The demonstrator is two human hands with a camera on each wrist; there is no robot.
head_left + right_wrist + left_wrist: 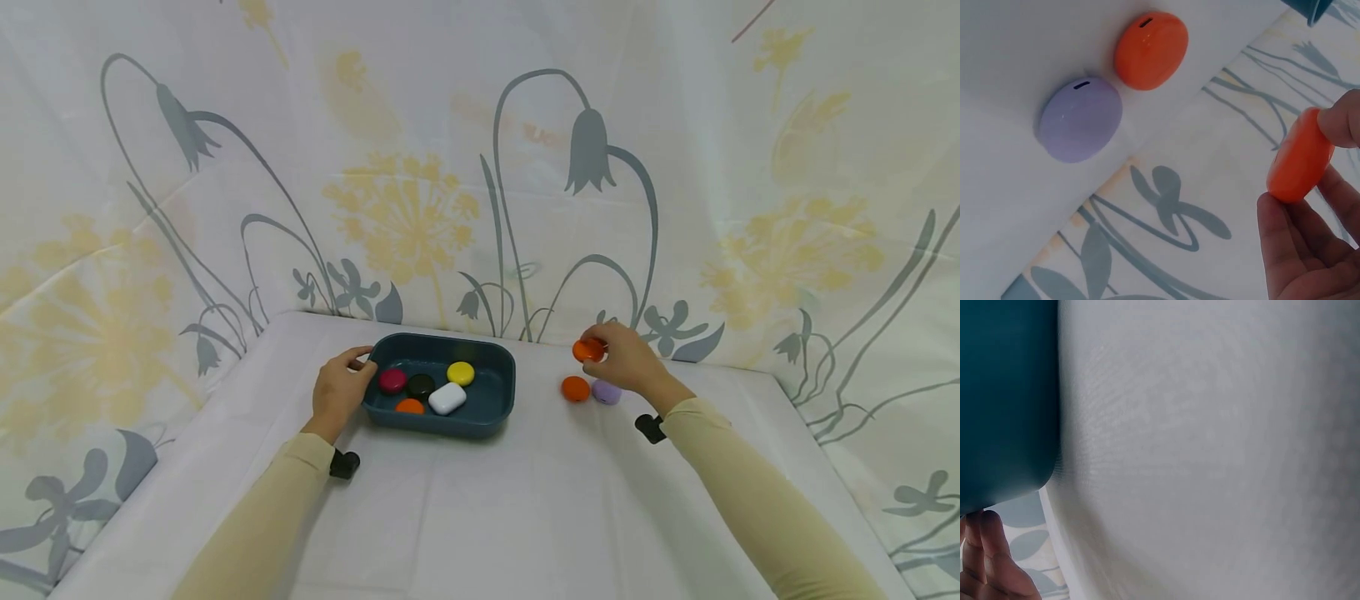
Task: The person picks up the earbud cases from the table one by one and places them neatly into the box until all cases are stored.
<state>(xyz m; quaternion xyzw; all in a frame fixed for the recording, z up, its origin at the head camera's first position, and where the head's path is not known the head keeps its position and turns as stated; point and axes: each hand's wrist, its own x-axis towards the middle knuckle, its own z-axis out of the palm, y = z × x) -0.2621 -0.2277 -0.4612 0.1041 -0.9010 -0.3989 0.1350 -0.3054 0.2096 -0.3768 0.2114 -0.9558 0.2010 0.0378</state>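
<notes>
beige sleeves [750,492], orange piece [1300,156] pinched in right hand [628,360], left hand [341,390] straight-fingered against blue tray [450,425]

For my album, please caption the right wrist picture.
Right hand pinching a shiny oval orange piece, near a second orange piece and an oval lilac piece.

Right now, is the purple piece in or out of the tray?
Out: the purple piece lies on the table, right of the tray.

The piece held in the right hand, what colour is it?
The piece is orange; it shows best in the right wrist view.
</notes>
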